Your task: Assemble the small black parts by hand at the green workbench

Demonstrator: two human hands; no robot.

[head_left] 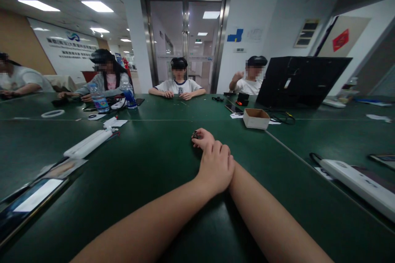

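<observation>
My right hand (203,137) is stretched forward over the green table (148,160), its fingers closed round a small dark, metallic-looking piece (195,134) with a round top. The piece is too small and too covered by fingers for its kind to be told. Crossing from the left, my left hand (216,166) lies over my right wrist, its fingers curled around it. The left thumb is hidden.
A small open cardboard box (256,119) stands ahead on the right, near a large black monitor (302,82). At left lie a white power strip (89,144) and a phone (33,201); another power strip (361,183) lies right. Bottles (99,99) and several seated people occupy the far side.
</observation>
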